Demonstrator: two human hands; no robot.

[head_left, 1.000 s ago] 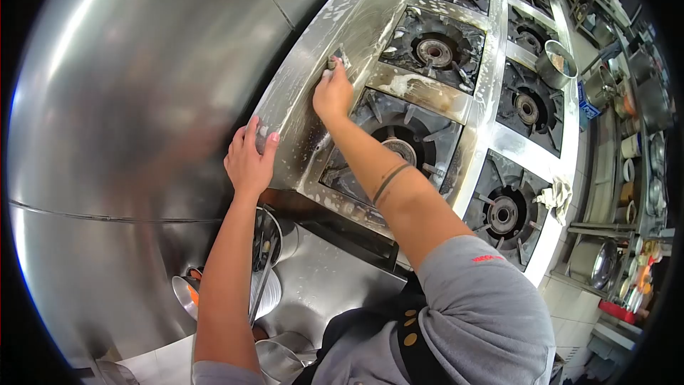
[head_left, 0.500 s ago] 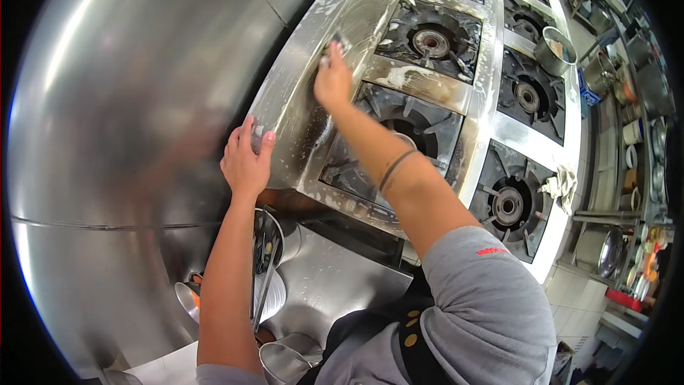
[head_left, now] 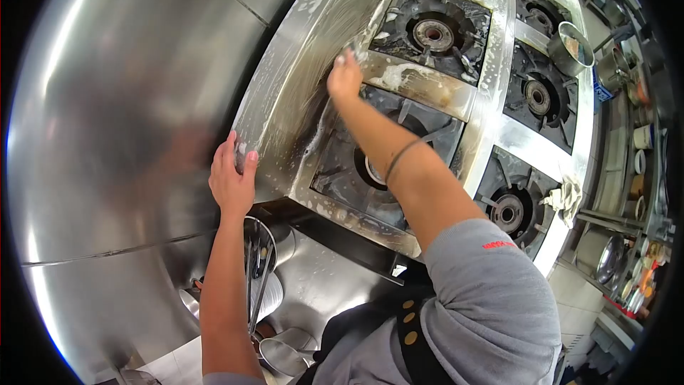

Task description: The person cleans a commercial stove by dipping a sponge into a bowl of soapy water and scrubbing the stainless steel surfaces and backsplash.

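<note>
My right hand (head_left: 345,78) is closed on a small greyish scouring pad (head_left: 352,48), mostly covered by the fingers. It presses the pad low on the soapy steel backsplash (head_left: 303,93), beside the strip between two burners. White foam streaks the metal, with brown grime lower down. My left hand (head_left: 233,184) rests on the near end of the backsplash's top ledge, thumb and fingers apart, holding nothing. Below my right forearm lies the nearest burner grate (head_left: 335,171); a farther burner (head_left: 432,34) has foam around it.
A steel pot (head_left: 570,50) stands on the range's far side, and a crumpled white cloth (head_left: 566,198) hangs at its edge. Under my left forearm are a container of utensils (head_left: 258,249), stacked white plates (head_left: 271,296) and a metal pot (head_left: 283,353). A steel wall (head_left: 121,135) rises at left.
My right hand has slid slightly down and right along the backsplash with the pad. The camera view has shifted a little; my left hand keeps its place on the ledge.
</note>
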